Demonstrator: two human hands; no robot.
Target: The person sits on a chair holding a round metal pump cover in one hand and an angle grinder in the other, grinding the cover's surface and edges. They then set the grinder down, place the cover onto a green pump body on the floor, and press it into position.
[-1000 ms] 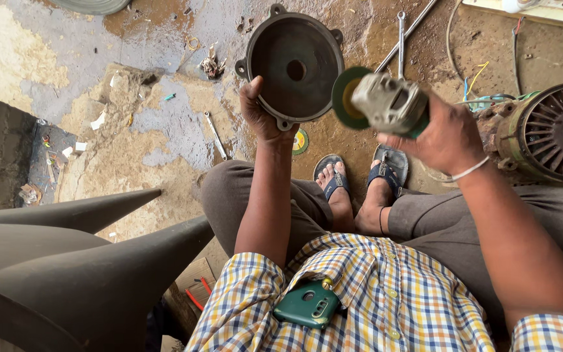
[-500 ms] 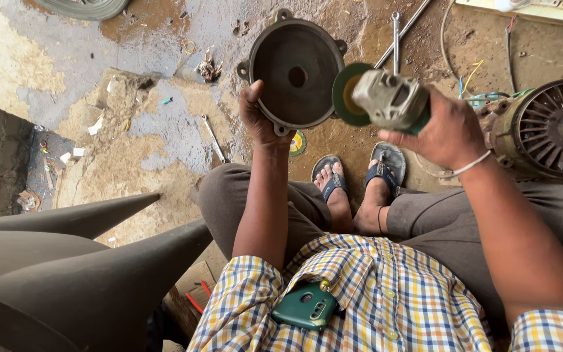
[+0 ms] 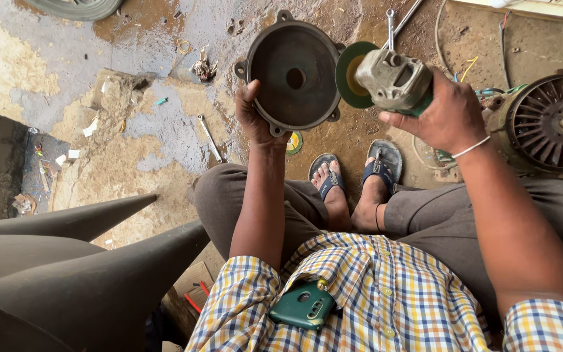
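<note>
1. Left hand (image 3: 255,117): raised in front of the seated person, grip pinching the lower left rim of the motor end cover (image 3: 294,75), thumb on the hollow inner face.
2. Motor end cover: round, dark metal, dished, with 1 centre hole and small lugs around its rim; held up above the floor (image 3: 151,130), hollow side toward the camera.
3. Right hand (image 3: 444,114): grip wrapped tight around the body of the angle grinder (image 3: 395,79); a thin white band sits on the wrist.
4. Angle grinder: grey head, green body, its green disc (image 3: 350,75) just beside the right rim of the cover; whether disc and rim touch cannot be told.
5. Electric motor (image 3: 548,124): finned, with an open fan end, lying on the floor just right of the right hand.
6. Spanner (image 3: 210,138): flat on the floor, left of the left forearm and well apart from it.
7. Second spanner (image 3: 391,23): on the floor above the grinder, partly hidden by it.
8. Feet in blue sandals (image 3: 353,182): on the floor below the cover, between the knees.
9. Small round disc (image 3: 294,142): on the floor beneath the cover, half hidden by the left wrist.
10. Green phone (image 3: 302,304): in the pocket of the checked shirt (image 3: 386,300).
11. Dark tapered blades (image 3: 66,261): fill the lower left, blocking sight of the floor there.
12. Loose wires (image 3: 464,68): on the floor behind the right hand.
</note>
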